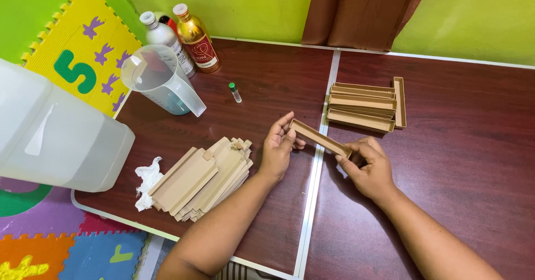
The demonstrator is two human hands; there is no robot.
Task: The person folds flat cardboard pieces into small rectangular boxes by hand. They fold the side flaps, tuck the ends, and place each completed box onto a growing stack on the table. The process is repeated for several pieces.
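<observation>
A long narrow brown cardboard tray (319, 137) is held between both hands just above the dark wooden table (457, 146). My left hand (277, 146) grips its far end with thumb and fingers. My right hand (365, 166) pinches its near end. To the left of my left hand lies a fanned stack of flat, unfolded cardboard pieces (203, 178). Beyond my right hand sits a pile of finished trays (365, 106), one standing on its side along the right.
A clear measuring jug (161, 79), a silver bottle (163, 37) and a gold bottle (196, 37) stand at the back left. A small green-capped vial (235, 92) lies mid-table. A large white plastic canister (53, 135) and crumpled tissue (147, 181) sit at the left edge.
</observation>
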